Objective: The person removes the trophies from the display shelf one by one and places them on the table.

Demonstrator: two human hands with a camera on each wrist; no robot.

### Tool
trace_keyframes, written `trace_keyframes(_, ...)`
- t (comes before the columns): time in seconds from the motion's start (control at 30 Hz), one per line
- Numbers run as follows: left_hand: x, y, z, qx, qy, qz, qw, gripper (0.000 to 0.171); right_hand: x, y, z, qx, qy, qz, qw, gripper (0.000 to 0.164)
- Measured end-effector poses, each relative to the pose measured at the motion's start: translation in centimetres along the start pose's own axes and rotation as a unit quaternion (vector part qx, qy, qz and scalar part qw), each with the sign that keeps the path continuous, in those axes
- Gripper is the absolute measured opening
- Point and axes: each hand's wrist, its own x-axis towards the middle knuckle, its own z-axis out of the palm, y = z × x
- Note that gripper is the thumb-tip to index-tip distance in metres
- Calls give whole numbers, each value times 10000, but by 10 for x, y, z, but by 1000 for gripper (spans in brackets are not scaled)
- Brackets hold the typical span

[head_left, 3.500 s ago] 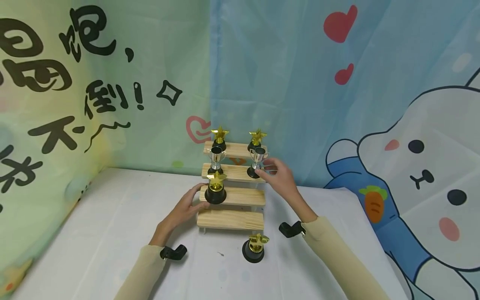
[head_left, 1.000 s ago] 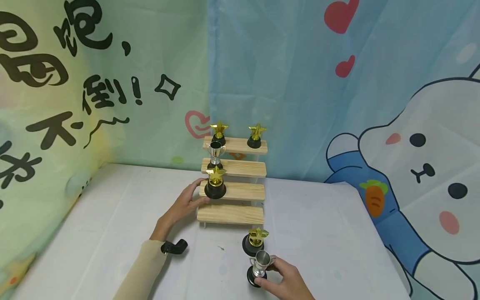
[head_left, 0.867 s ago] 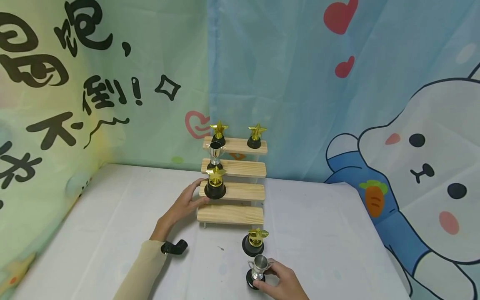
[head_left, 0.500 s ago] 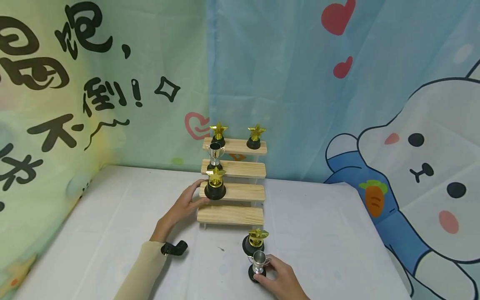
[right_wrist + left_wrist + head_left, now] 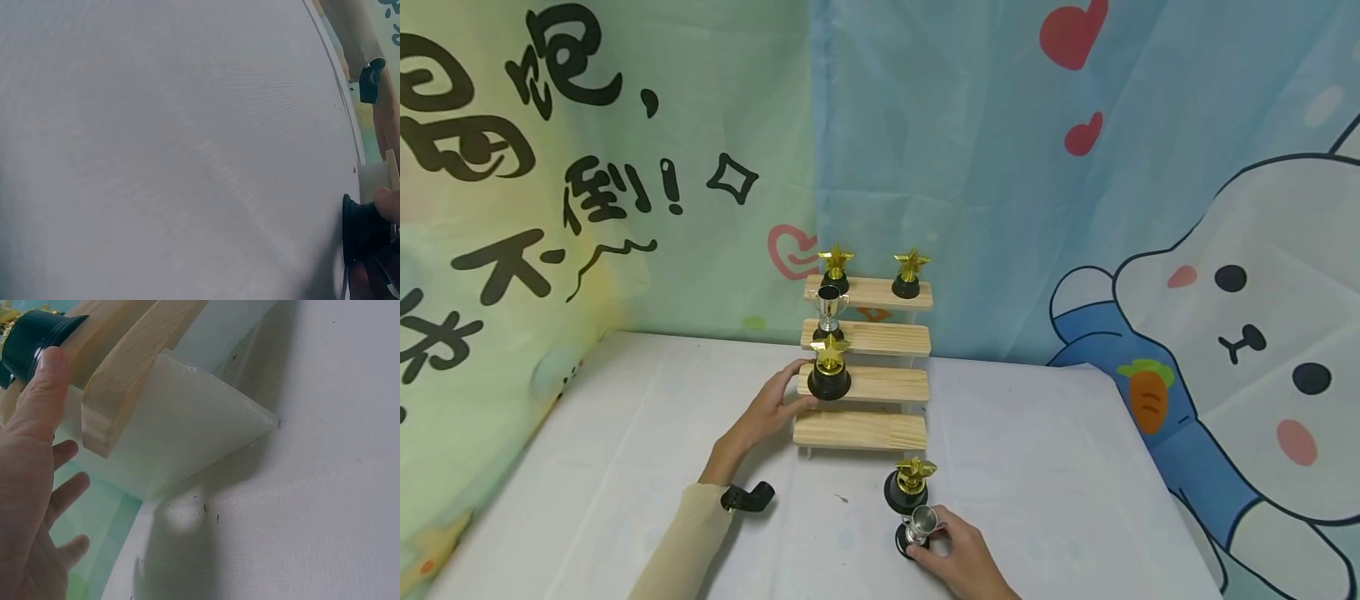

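My right hand (image 5: 964, 554) pinches a small silver trophy cup (image 5: 919, 528) with a black base, tilted low at the table's front. Just behind it, a gold star trophy (image 5: 907, 486) stands on the cloth. In the right wrist view the cup's black base (image 5: 364, 230) shows between thumb and fingers at the right edge. My left hand (image 5: 772, 408) is at the left end of a four-tier wooden display stand (image 5: 880, 384), fingers spread loosely. Its thumb (image 5: 47, 387) lies against the plank end, near the black base (image 5: 37, 347) of a gold star trophy (image 5: 830, 371).
On the top tier stand two gold star trophies, one at left (image 5: 835, 271) and one at right (image 5: 907, 273). Another silver cup (image 5: 829, 310) stands on the tier below, at left. White cloth (image 5: 1045, 467) covers the table. A printed curtain (image 5: 940, 150) hangs behind.
My right hand has taken the silver cup from the second tier's right end down to the table's front. Just now the cup tips to the right. My left hand stays put.
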Motion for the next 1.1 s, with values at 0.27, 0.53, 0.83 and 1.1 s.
trace_keyframes(0.27, 0, -6, 3, 6, 35, -38, 10000, 60, 0, 2, 0, -86, -49, 61, 9999, 30)
trace_keyframes(0.53, 3, -39, 7, 95, 51, 67, 9999, 61, 0, 0, 0, -68, -101, -35, 9999, 34)
trace_keyframes(0.83, 1, -37, 5, 61, 35, 79, 9999, 62, -9, -1, -12, -514, -17, -408, 9978, 48)
trace_keyframes(1.1, 2, -36, 5, 26, 54, 99, 9999, 63, -4, 10, -48, -459, 467, 367, 9972, 40)
